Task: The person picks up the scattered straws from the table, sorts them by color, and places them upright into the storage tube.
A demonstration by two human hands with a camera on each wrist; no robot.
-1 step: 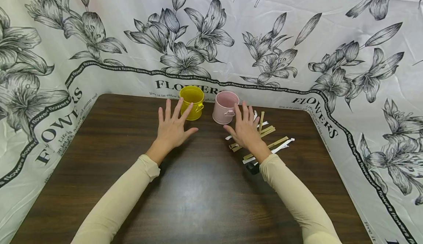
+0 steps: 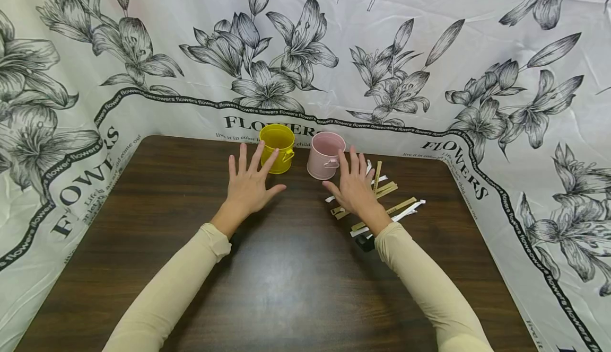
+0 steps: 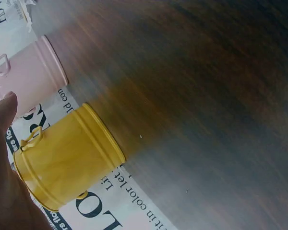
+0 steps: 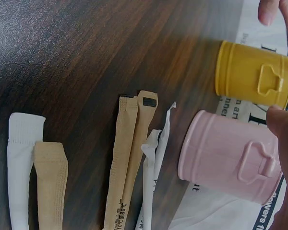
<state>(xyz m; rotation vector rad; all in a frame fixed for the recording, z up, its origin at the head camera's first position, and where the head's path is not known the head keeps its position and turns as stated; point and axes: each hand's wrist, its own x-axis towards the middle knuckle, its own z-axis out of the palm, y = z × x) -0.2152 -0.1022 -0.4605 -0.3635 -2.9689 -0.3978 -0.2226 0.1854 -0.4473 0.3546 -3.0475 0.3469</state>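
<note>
White fabric backdrop (image 2: pixel 429 2) all around, covered in black line-drawn lilies plus "FLOWERS" lettering, with a dark brown wood-grain table (image 2: pixel 296 288) sitting up against it. Near the back edge of the table are two upright little buckets, a shiny yellow round one with a looped handle (image 3: pixel 72 153) on the left and a pale pink round one with a looped handle (image 4: pixel 230 155) on the right, a small gap between them.

Person's in cream long sleeves (image 2: pixel 167 288), both arms reaching forward. Left hand (image 2: pixel 248 187) has its fingers spread right by the yellow bucket, grip released, nothing in it. Right hand (image 2: pixel 355 190) is the same deal next to the pink bucket: fingers fanned out, grip loose. Can't tell if any fingertip actually touches either bucket, tbh.

Under and around the right hand there's a loose scatter of long brown paper sticks with dark print (image 4: pixel 120 167) and slim white paper sticks (image 4: pixel 24 167). Some kinda black object (image 2: pixel 365 243) pokes out by the right cuff, can't make out what it is.
</note>
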